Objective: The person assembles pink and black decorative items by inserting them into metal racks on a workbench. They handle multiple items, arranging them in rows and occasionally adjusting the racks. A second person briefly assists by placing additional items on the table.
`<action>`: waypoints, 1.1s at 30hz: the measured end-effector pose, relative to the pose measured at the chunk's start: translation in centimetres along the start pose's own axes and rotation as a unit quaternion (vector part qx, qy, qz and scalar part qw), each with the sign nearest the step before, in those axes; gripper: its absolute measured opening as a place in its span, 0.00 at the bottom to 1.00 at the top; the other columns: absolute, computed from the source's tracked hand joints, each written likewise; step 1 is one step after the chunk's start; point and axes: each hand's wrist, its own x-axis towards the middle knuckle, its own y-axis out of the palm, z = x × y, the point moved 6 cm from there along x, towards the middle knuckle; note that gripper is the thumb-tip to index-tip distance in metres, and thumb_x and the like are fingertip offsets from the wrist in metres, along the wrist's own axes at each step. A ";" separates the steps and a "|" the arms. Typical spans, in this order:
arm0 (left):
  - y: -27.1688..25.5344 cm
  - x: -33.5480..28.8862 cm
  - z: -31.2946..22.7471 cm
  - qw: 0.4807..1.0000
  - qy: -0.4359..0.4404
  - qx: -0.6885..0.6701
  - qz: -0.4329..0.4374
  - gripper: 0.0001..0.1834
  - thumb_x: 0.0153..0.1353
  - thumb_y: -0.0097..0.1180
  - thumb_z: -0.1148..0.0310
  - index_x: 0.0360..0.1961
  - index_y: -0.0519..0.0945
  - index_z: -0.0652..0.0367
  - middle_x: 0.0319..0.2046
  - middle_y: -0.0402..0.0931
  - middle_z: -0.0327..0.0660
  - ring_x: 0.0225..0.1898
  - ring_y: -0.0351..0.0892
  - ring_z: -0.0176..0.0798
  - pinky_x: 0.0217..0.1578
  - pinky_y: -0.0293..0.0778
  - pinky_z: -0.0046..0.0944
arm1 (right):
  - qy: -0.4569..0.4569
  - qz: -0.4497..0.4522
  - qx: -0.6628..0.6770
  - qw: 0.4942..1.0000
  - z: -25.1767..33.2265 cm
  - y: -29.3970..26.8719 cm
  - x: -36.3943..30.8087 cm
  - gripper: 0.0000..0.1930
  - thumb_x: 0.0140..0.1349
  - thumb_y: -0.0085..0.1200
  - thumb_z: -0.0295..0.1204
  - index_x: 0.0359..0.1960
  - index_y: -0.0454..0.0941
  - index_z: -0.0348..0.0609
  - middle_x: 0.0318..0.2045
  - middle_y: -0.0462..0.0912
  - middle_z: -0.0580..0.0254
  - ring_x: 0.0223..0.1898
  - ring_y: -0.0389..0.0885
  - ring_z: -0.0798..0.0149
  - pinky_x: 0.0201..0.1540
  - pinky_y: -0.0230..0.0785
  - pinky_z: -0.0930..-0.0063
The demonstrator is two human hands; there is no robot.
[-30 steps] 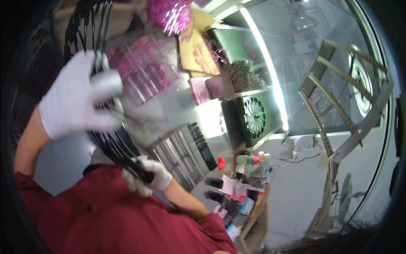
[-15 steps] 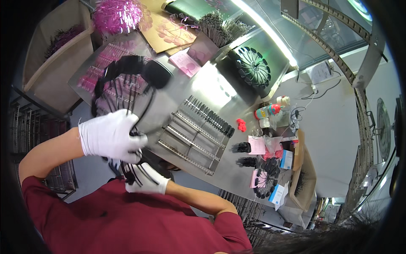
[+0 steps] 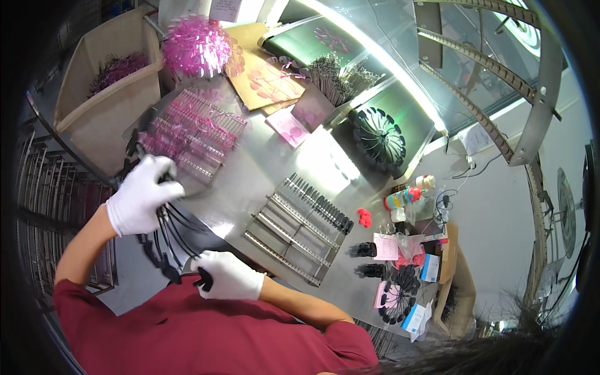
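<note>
A loose bundle of black pieces with thin stems and broader ends hangs between my hands, over the table's near left edge. My left hand, in a white glove, is closed round the upper part of this bundle, and dark ends stick out beyond it. Lower and to the right, my right hand, gloved too, has its fingers curled on a black piece at the bundle's lower side. How many pieces each hand grips is hidden. On the table, right of my hands, a metal rack carries a row of similar black pieces along its far bar.
Pink translucent pieces fill another rack at the far left, beside a beige bin. A black fan-shaped bundle lies at the back under a light tube. Bottles, red bits and blue-and-white boxes stand right.
My left hand has moved left with the bundle, which has swung down from over the pink rack. My right hand has shifted slightly down. The view has tilted, uncovering the pink rack.
</note>
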 end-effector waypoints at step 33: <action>8.3 -0.9 1.5 0.793 -0.324 -0.474 -0.201 0.21 0.52 0.65 0.82 0.47 0.75 0.57 0.44 0.70 0.41 0.41 0.77 0.34 0.42 0.77 0.34 | 0.077 -0.035 -0.014 0.996 -1.5 -1.5 -2.1 0.18 0.60 0.66 0.28 0.48 0.78 0.31 0.41 0.83 0.45 0.37 0.87 0.50 0.39 0.80 0.65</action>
